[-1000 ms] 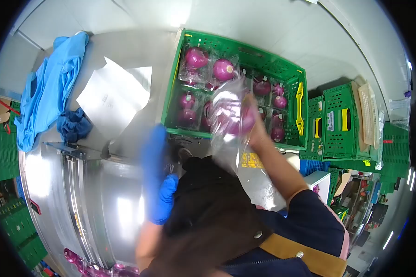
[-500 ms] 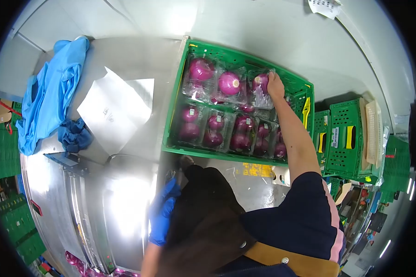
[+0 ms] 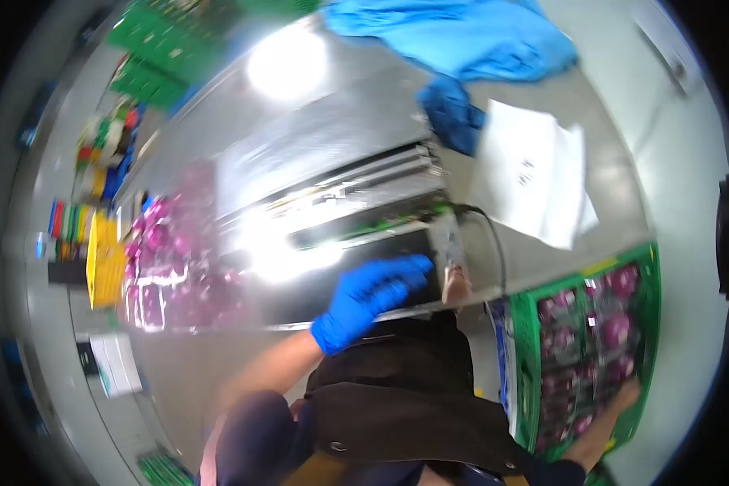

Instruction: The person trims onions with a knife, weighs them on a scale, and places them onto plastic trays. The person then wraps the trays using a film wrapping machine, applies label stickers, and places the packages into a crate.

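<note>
My left hand (image 3: 370, 300), in a blue glove, is over the black plate (image 3: 397, 263) of a metal wrapping machine. Its fingers are stretched out and it holds nothing. Low on the right, my bare right hand (image 3: 626, 394) is at the far side of a green crate (image 3: 526, 356), beside the packs of red onions (image 3: 617, 330). Its fingers are blurred, so whether they grip a pack does not show. The onions sit in clear plastic packs in rows.
More red onions (image 3: 158, 235) in clear plastic lie at the left end of the metal table. White paper sheets (image 3: 530, 174), a crumpled dark blue cloth (image 3: 452, 113) and light blue fabric (image 3: 462, 36) lie at the back. A yellow crate (image 3: 105, 263) stands left. A black cable (image 3: 494, 243) runs near the machine.
The view has swung left from the crate to the machine. My left hand has risen from beside my apron to over the black plate. My right hand remains at the crate.
</note>
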The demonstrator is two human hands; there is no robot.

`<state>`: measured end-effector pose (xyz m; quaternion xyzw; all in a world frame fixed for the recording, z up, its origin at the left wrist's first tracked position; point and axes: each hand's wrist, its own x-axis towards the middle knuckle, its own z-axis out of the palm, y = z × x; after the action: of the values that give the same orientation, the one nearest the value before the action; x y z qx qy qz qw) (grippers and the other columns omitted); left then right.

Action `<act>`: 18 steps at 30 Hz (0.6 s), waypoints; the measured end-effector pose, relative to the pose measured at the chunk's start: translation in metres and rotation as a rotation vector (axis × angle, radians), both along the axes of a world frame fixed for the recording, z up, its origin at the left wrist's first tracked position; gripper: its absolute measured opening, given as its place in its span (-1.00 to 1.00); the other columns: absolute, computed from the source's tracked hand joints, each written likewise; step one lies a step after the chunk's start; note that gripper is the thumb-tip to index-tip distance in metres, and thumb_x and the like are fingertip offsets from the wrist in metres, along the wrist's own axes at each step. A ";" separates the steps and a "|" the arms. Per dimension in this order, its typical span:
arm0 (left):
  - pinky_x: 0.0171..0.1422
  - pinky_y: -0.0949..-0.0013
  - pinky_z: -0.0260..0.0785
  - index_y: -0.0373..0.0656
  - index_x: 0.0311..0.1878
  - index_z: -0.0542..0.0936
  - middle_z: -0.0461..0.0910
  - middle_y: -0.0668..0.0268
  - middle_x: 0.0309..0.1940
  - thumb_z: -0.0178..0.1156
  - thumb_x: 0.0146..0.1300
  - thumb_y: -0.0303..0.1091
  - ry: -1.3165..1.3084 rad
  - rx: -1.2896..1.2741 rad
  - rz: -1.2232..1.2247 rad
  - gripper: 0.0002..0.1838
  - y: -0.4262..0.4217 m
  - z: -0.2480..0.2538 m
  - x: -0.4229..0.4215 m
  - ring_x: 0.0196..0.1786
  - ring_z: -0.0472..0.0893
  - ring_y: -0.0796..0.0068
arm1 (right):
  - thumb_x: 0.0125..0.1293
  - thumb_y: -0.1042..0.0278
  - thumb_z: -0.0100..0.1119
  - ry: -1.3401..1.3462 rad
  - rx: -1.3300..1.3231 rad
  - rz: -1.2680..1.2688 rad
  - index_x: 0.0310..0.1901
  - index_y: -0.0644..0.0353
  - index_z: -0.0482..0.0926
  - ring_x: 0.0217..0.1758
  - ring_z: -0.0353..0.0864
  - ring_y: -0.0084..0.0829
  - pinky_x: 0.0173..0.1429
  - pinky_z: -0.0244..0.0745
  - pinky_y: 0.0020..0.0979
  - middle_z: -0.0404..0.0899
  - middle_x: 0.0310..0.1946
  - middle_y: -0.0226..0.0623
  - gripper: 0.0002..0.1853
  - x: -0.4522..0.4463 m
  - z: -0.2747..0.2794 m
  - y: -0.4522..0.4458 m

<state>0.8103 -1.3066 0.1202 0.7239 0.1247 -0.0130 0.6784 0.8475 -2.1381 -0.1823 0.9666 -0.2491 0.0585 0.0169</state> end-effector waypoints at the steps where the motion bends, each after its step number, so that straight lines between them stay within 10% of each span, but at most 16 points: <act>1: 0.15 0.39 0.39 -0.27 0.12 0.57 0.64 0.27 -0.11 0.13 0.35 -0.38 -0.094 0.075 0.146 -0.68 0.022 0.016 -0.003 -0.04 0.58 0.46 | 0.41 0.20 -0.02 -0.185 -0.041 -0.189 0.05 0.24 0.57 -0.14 0.65 -0.23 -0.07 0.55 -0.20 0.64 -0.11 -0.15 -0.65 0.007 0.024 0.027; 5: -0.12 0.45 0.49 -0.24 0.14 0.56 0.69 0.20 -0.26 0.11 0.32 -0.33 -0.279 0.341 0.863 -0.64 0.206 0.013 -0.045 -0.27 0.65 0.47 | 0.44 0.18 -0.05 -0.811 0.325 -0.289 0.06 0.29 0.58 -0.04 0.64 -0.24 0.00 0.54 -0.24 0.63 -0.06 -0.11 -0.62 0.046 0.066 0.150; 11: -0.50 0.34 0.47 -0.26 0.13 0.49 0.66 0.05 -0.13 0.19 0.27 -0.15 0.088 0.827 0.954 -0.54 0.537 -0.125 -0.171 -0.48 0.66 0.28 | 0.47 0.33 -0.06 -0.583 0.979 0.346 0.13 0.29 0.50 -0.25 0.50 -0.55 -0.12 0.47 -0.51 0.60 -0.13 -0.30 -0.68 0.154 0.156 0.423; 18: -0.49 0.20 0.51 -0.41 -0.36 0.67 0.67 0.05 -0.47 0.36 0.10 -0.04 0.504 0.720 1.133 -0.53 0.570 -0.071 -0.119 -0.51 0.69 0.19 | 0.38 0.48 0.04 -0.135 1.257 1.212 -0.09 0.27 0.56 -0.16 0.61 -0.49 -0.13 0.51 -0.47 0.61 -0.23 -0.28 -0.85 0.148 0.288 0.848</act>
<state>0.6908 -0.7364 0.0488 0.7018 0.6307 0.2164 0.2507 0.9958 -1.2901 0.1053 0.7572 0.3209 -0.0337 -0.5679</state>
